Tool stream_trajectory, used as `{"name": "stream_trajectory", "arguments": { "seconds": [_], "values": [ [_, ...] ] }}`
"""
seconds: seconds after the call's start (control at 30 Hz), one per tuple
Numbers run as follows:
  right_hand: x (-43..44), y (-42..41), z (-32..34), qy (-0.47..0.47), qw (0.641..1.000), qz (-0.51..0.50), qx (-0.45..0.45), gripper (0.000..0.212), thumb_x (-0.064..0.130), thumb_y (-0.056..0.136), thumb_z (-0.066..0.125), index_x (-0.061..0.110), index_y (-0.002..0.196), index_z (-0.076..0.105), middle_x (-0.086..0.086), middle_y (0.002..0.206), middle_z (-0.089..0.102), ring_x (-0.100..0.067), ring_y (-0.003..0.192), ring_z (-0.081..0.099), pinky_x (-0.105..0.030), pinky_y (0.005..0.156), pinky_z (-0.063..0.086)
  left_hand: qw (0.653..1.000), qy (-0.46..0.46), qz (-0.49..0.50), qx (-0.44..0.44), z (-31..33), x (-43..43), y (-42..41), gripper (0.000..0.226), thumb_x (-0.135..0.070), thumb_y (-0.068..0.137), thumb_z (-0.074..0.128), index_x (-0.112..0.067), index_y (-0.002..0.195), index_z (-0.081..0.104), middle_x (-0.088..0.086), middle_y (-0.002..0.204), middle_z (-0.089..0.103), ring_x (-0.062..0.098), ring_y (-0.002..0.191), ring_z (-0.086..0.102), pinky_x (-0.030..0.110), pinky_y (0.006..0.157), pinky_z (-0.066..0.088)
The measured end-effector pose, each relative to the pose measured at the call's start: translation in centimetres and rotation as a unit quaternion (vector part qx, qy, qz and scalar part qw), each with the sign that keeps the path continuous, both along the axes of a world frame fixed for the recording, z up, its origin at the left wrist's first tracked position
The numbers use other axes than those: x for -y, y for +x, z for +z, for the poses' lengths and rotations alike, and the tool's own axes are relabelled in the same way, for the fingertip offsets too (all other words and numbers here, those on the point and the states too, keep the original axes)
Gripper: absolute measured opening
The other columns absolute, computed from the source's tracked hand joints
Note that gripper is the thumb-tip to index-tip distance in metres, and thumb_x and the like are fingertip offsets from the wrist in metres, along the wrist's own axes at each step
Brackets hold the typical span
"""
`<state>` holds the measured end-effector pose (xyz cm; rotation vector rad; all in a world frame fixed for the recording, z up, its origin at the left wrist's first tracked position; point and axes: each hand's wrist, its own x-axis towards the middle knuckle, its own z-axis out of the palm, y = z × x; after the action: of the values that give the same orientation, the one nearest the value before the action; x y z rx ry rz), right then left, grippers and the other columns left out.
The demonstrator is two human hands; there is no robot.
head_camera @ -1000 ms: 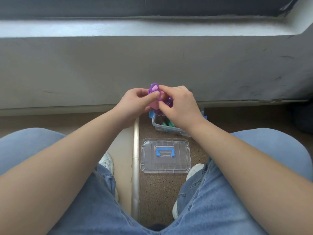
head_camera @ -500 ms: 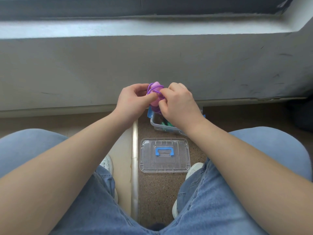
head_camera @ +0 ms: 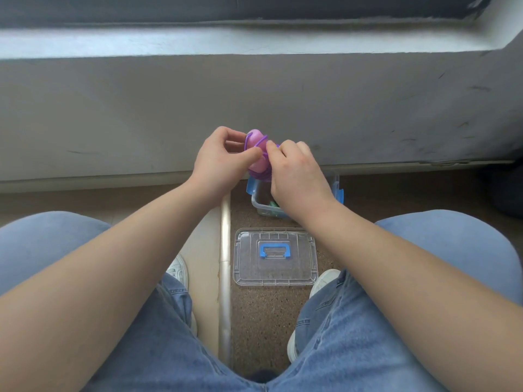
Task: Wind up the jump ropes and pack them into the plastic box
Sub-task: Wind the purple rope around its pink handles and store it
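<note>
Fingertips (head_camera: 273,149) of both hands meet on the purple jump rope (head_camera: 256,136). The left hand (head_camera: 222,162) curls round the wound bundle, thumb pressed across its pink handle. The right hand (head_camera: 297,176) pinches a cord loop against it. We judge a last turn is being tucked so the coil cannot spring loose.

The bundle is held in the air, overlapping in view the far left corner of the plastic box (head_camera: 257,205). We cannot tell the gap, but it looks placed for a short drop in.

The box stands open on the speckled floor (head_camera: 268,321) at the foot of the grey wall (head_camera: 283,103). Something green (head_camera: 273,204) lies inside, mostly hidden by the right wrist.

The lid (head_camera: 300,267) lies flat just nearer us, blue handle up, clear of the opening.
</note>
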<state>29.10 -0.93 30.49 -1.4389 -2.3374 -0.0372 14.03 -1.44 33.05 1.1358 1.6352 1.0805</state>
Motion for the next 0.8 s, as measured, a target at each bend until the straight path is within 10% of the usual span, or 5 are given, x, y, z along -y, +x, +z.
{"name": "stream_trajectory", "arguments": {
  "seconds": [0.13, 0.47, 0.8],
  "values": [
    [0.1, -0.1, 0.1, -0.022, 0.995, 0.034, -0.096, 0.052, 0.036, 0.094, 0.029, 0.005, 0.107, 0.068, -0.012, 0.084, 0.066, -0.032, 0.07, 0.053, -0.042, 0.069, 0.046, 0.998, -0.042, 0.027, 0.046, -0.6, -0.1, -0.1, 0.03, -0.024, 0.064, 0.068, -0.019, 0.094, 0.067, 0.004, 0.086, 0.076, 0.019, 0.085, 0.075, 0.046, 0.083, 0.06],
    [-0.6, 0.5, -0.2, 0.013, 0.996, 0.029, -0.079, 0.014, 0.014, 0.089, 0.06, 0.009, 0.076, 0.064, -0.009, 0.071, 0.058, -0.025, 0.064, 0.04, -0.031, 0.057, 0.035, 0.993, -0.04, -0.016, 0.11, 0.1, 0.6, -0.1, 0.035, 0.004, 0.081, 0.046, -0.009, 0.104, 0.069, 0.02, 0.102, 0.072, 0.029, 0.093, 0.074, 0.042, 0.085, 0.061],
    [-0.3, 0.2, -0.1, 0.011, 0.992, 0.071, -0.105, 0.037, 0.034, 0.095, 0.042, 0.01, 0.085, 0.067, -0.009, 0.075, 0.058, -0.026, 0.065, 0.043, -0.038, 0.062, 0.043, 0.986, -0.05, 0.025, 0.155, -0.3, 1.3, -0.1, 0.016, -0.014, 0.087, 0.075, -0.002, 0.094, 0.067, 0.02, 0.094, 0.073, 0.025, 0.084, 0.075, 0.032, 0.072, 0.061]
  ]
}}
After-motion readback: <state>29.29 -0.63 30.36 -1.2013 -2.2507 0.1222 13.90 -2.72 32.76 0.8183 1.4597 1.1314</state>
